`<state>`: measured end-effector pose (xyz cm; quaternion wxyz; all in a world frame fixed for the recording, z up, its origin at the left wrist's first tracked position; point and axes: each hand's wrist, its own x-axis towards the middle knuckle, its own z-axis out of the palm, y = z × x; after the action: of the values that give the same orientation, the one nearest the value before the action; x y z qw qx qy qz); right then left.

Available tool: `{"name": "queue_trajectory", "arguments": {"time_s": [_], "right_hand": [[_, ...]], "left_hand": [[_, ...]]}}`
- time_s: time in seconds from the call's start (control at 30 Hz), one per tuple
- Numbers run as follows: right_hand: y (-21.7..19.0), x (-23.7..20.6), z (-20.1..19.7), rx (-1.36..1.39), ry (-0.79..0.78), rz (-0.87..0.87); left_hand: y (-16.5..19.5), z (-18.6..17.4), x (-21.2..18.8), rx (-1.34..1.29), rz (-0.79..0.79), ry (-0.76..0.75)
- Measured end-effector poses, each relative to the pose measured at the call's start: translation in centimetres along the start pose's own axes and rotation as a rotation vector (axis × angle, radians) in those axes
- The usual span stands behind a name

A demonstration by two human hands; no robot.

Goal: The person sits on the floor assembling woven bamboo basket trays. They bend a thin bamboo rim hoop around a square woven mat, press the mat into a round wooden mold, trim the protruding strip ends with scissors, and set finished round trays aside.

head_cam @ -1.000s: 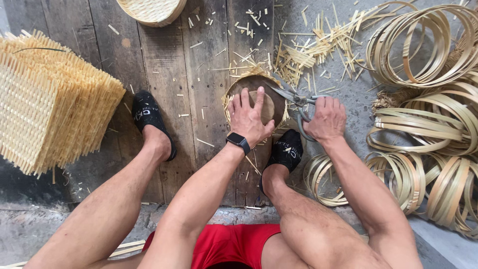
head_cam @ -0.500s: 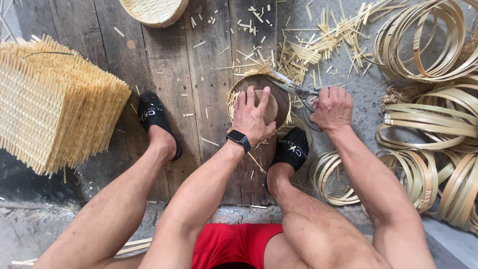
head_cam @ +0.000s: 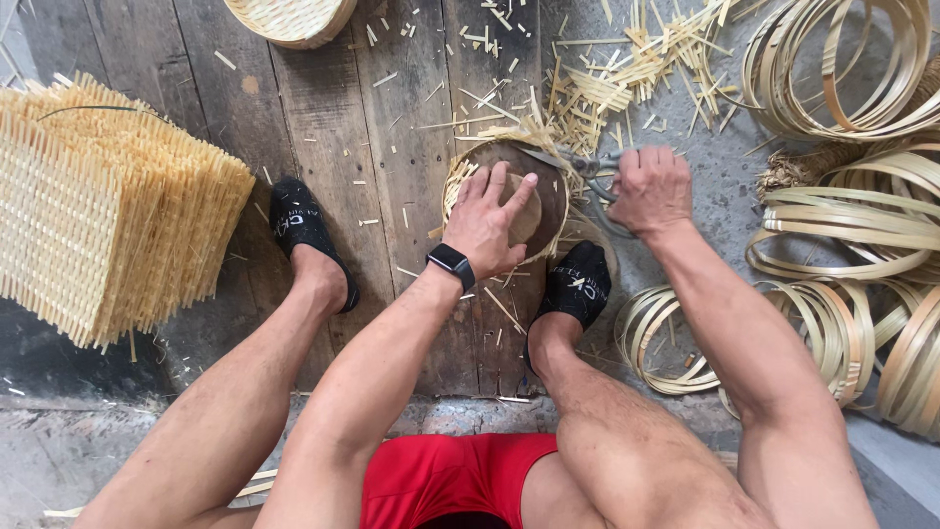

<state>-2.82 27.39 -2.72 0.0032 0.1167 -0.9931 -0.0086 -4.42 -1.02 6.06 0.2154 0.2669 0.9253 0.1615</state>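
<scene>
the person is sitting low over a plank floor [head_cam: 323, 127], knees apart, and both hands are working at a round wooden disc [head_cam: 534, 196] lying flat between the feet. the left hand [head_cam: 490, 223] is pressing down on top of the disc, fingers spread apart and flat, palm covering its near-left part; it is not gripping anything, only bearing on the wood. a dark smartwatch [head_cam: 449, 264] is sitting on that wrist. a woven bamboo mat [head_cam: 460, 186] is lying pinned under the disc, its frayed straw ends poking out just past the fingertips and along the thumb side.

the right hand [head_cam: 651, 188] is closed in a fist around the handles of a pair of metal shears [head_cam: 578, 165], knuckles up. the blades are reaching from that fist toward the left hand, lying at the far edge of the disc where the bamboo ends are sticking out. whether the blades are apart or together, i cannot tell.

beyond both hands, cut bamboo slivers [head_cam: 627, 73] are lying scattered. out past the right hand, coiled bamboo strip hoops [head_cam: 852, 225] are heaping up. well off to the outside of the left arm, a stack of square woven mats [head_cam: 108, 216] is standing. far ahead of the left hand, a round woven basket [head_cam: 289, 18] is showing at the edge. black socks [head_cam: 578, 284] are covering both feet, one just below the disc.
</scene>
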Motion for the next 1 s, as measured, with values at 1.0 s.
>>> {"name": "queue_trajectory", "arguments": {"time_s": [1.0], "right_hand": [[1.1, -0.2, 1.3, 0.017, -0.127, -0.036]], "left_hand": [[-0.7, 1.5, -1.5, 0.139, 0.165, 0.143]]}}
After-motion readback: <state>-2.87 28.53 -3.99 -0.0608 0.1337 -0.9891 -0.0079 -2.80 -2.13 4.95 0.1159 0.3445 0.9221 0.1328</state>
